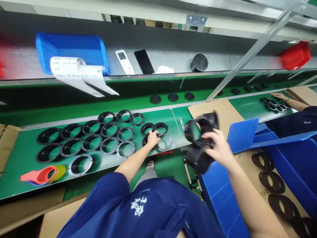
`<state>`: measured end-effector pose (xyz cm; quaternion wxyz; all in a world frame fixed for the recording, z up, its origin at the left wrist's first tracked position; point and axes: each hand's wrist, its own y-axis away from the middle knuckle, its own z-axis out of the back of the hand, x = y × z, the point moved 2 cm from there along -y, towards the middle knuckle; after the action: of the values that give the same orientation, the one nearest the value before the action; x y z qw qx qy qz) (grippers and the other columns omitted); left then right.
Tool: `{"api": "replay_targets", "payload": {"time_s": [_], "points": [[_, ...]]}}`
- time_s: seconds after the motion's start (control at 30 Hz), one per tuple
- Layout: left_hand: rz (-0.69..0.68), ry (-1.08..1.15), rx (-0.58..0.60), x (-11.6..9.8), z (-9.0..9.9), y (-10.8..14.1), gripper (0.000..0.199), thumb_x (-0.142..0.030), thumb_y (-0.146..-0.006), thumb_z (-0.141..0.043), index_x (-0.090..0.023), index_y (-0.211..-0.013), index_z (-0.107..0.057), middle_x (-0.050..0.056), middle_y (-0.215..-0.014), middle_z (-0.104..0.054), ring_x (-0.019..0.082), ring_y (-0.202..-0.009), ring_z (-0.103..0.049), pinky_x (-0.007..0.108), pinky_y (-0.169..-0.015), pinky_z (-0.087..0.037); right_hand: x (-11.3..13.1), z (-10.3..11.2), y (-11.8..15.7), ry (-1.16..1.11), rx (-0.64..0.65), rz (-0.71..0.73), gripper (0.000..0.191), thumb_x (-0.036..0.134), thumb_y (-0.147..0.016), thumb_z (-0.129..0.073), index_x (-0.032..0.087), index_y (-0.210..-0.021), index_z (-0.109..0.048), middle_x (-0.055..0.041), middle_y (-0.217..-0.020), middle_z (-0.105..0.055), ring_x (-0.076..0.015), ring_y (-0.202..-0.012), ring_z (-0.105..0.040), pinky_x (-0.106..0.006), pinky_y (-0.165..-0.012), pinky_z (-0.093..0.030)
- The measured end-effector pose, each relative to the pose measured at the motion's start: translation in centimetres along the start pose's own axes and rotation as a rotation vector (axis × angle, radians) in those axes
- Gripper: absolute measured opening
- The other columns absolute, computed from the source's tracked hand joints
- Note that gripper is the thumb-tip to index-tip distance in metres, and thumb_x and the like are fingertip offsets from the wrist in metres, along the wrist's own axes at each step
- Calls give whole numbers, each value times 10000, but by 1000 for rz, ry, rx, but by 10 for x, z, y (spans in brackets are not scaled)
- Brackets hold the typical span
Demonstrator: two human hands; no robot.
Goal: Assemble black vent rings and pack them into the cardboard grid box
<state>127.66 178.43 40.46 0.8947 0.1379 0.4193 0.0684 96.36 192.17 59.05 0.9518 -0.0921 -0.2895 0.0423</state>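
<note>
My right hand [219, 147] is closed around a cluster of black rings [201, 138], held up above the bench's front edge beside the blue box; the cluster is smeared by motion. My left hand [153, 138] reaches down to a small group of black rings [161, 128] lying on the green bench, its fingers pressed together at the middle of the group. One ring there, near my fingers, has a pale rim [164, 142]. Left of this group, several black rings [109, 130] stand in rows on the bench.
An open blue box [244, 142] at the right holds black rings [271, 182] on cardboard. Red and yellow rings [46, 174] lie at the bench's left front. Tweezers [182, 124] and a cardboard sheet [218, 110] lie mid-bench. Another person's hand [279, 96] touches rings at far right.
</note>
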Motion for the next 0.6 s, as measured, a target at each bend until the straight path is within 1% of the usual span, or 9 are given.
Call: {"api": "replay_targets", "payload": {"time_s": [0.03,0.1,0.2,0.27,0.33,0.4,0.47,0.53,0.6], "points": [[6,10,4,9,3,-2,318,-69,-676,-719,-137,-979,-649,180,-1411,-438,249,-938,-688,414,-970,-511,11,-31,-39,-18,113,2,387,173,-682,-666,245,-1061,-703,-149,-1316,-578,-378,-1362,-518,-550,-1115,-497],[-15,33,20,21,11,-5,320,-98,-729,-682,-116,-1045,-630,211,-1466,-382,258,-976,-674,413,-964,-485,19,-86,-102,21,310,-113,380,84,-697,-682,184,-1063,-698,-157,-1307,-557,-298,-1162,-635,-454,-1039,-533],[-16,17,48,33,21,-12,349,-167,-785,-650,-119,-1129,-611,220,-1494,-360,310,-1020,-675,443,-956,-475,15,-137,-155,82,315,-256,261,35,-734,-700,173,-954,-671,-72,-1178,-597,-142,-874,-654,-345,-945,-545],[39,-84,64,42,27,-20,420,-259,-806,-665,-153,-1208,-601,209,-1537,-329,363,-1050,-692,476,-968,-488,12,-158,-170,108,277,-328,158,44,-808,-677,171,-890,-632,-6,-1105,-603,-62,-796,-617,-263,-935,-523],[74,-209,88,50,31,-32,551,-380,-832,-661,-158,-1326,-555,251,-1594,-229,431,-1094,-692,540,-993,-496,11,-181,-181,137,261,-396,144,37,-822,-672,149,-899,-626,9,-1110,-612,-45,-791,-629,-229,-910,-519],[80,-278,113,56,31,-47,689,-477,-843,-644,-145,-1426,-486,305,-1625,-125,482,-1121,-681,599,-1007,-497,7,-205,-194,168,323,-449,233,52,-775,-747,148,-965,-652,-20,-1215,-628,-73,-795,-660,-239,-844,-552],[89,-310,136,59,28,-59,791,-559,-835,-637,-170,-1493,-430,313,-1654,-40,512,-1144,-668,628,-1016,-499,-2,-226,-207,168,377,-497,377,84,-718,-831,166,-1053,-680,-61,-1358,-609,-118,-812,-691,-280,-800,-589],[100,-323,153,60,27,-64,870,-624,-822,-633,-208,-1543,-378,290,-1682,41,543,-1178,-645,646,-1030,-494,-6,-239,-213,148,417,-533,509,129,-651,-909,185,-1110,-698,-76,-1453,-572,-156,-846,-710,-328,-803,-613],[97,-326,166,58,29,-59,919,-633,-829,-627,-206,-1583,-322,290,-1688,97,574,-1198,-622,669,-1032,-483,-3,-244,-210,117,400,-530,577,166,-620,-942,207,-1149,-714,-56,-1515,-534,-181,-917,-718,-354,-864,-611]]}}
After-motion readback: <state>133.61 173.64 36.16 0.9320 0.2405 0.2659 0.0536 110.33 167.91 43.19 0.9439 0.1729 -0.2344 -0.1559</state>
